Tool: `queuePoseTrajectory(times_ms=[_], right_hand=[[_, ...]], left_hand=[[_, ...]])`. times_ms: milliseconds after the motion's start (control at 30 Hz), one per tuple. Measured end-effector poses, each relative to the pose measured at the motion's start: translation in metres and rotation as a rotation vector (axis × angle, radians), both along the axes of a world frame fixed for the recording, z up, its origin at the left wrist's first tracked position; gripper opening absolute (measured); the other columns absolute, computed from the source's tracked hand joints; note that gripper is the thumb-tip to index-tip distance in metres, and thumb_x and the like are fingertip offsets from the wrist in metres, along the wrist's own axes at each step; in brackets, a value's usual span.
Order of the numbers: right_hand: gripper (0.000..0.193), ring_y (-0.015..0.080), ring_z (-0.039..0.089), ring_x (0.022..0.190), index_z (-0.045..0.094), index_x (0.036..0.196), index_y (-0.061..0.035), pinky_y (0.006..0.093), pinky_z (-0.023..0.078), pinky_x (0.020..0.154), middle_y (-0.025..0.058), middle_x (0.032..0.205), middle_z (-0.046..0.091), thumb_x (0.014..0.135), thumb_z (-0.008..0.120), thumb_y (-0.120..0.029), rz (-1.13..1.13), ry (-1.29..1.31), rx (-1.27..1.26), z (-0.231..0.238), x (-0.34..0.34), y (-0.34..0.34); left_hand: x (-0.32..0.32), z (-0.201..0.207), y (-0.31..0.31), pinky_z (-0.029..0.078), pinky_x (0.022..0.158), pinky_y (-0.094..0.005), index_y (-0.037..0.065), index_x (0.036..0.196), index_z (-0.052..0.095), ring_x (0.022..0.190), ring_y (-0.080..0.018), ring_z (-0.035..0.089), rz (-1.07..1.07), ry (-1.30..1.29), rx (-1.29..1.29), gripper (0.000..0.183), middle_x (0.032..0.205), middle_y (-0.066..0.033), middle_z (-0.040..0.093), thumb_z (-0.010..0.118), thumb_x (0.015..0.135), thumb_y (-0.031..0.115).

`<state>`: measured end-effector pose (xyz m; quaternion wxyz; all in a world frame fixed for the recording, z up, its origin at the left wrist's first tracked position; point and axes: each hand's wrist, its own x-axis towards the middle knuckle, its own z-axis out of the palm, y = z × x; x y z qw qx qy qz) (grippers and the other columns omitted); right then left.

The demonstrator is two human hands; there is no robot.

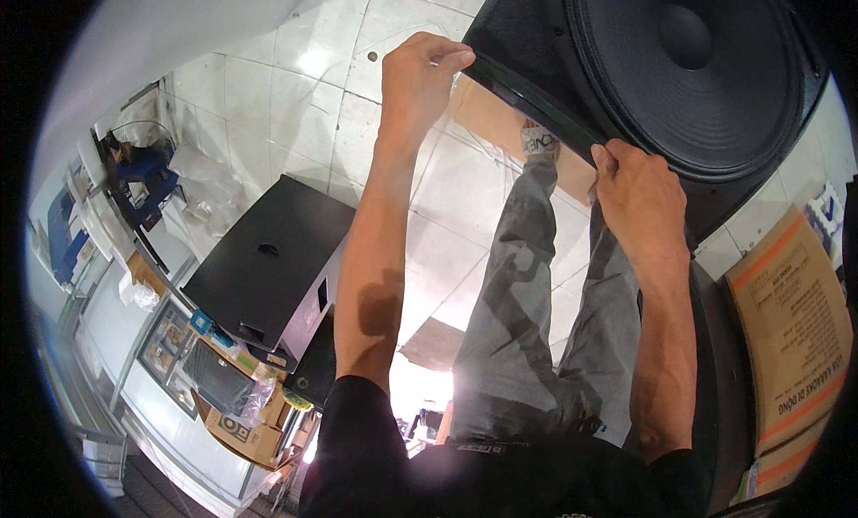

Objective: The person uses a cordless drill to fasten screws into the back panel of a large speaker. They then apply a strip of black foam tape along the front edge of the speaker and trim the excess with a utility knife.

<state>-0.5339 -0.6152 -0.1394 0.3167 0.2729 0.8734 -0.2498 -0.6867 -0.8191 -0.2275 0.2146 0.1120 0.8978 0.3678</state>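
A large black speaker cabinet [527, 40] with a big round woofer [688, 107] stands at the upper right, in front of me. Along its near edge runs a narrow dark, glossy band; whether it is a separate strip or the cabinet's own side I cannot tell. At the near left corner my left hand [418, 84] pinches this edge between thumb and fingers. My right hand [639, 196] is closed at the same edge further right, beside the woofer, thumb against the front. Its curled fingers are partly hidden.
A flat cardboard piece [487, 116] lies under the cabinet's near side, by my foot [539, 143]. To the left sits another black speaker box [273, 259], near an open carton [237, 433] and a glass case [165, 339]. A printed cardboard box [791, 312] stands at the right.
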Motion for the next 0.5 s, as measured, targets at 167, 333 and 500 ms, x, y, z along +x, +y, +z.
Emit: queuePoseTrajectory(times_ms=[167,333,500], right_hand=[[0.033,0.0429,0.071,0.081,0.073,0.098,-0.0029,0.0489,0.057,0.075,0.0232,0.082,0.072,0.102,0.055,-0.030,-0.028,-0.041,0.002,0.001,-0.003,-0.001],[0.035,0.0447,0.069,0.085,0.071,0.096,-0.0018,0.0495,0.051,0.075,0.0238,0.082,0.070,0.103,0.054,-0.032,-0.119,-0.079,-0.058,0.007,-0.005,0.000],[0.033,0.0429,0.069,0.080,0.073,0.097,-0.0023,0.0485,0.051,0.073,0.0232,0.080,0.069,0.102,0.056,-0.030,-0.128,-0.075,-0.062,0.010,-0.005,0.000]], left_hand=[[-0.007,0.001,0.000,0.051,0.079,-0.0315,0.001,0.100,0.078,0.085,-0.0188,0.066,-0.039,-0.061,-0.055,0.025,0.093,-0.0100,0.076,0.078,0.086,0.023],[-0.011,0.002,0.002,0.052,0.077,-0.0307,0.003,0.098,0.079,0.081,-0.0171,0.066,-0.062,-0.094,-0.099,0.025,0.091,-0.0095,0.076,0.080,0.085,0.024],[-0.010,0.003,0.003,0.052,0.076,-0.0309,0.003,0.096,0.080,0.081,-0.0172,0.067,-0.072,-0.060,-0.093,0.024,0.092,-0.0095,0.077,0.081,0.084,0.024]])
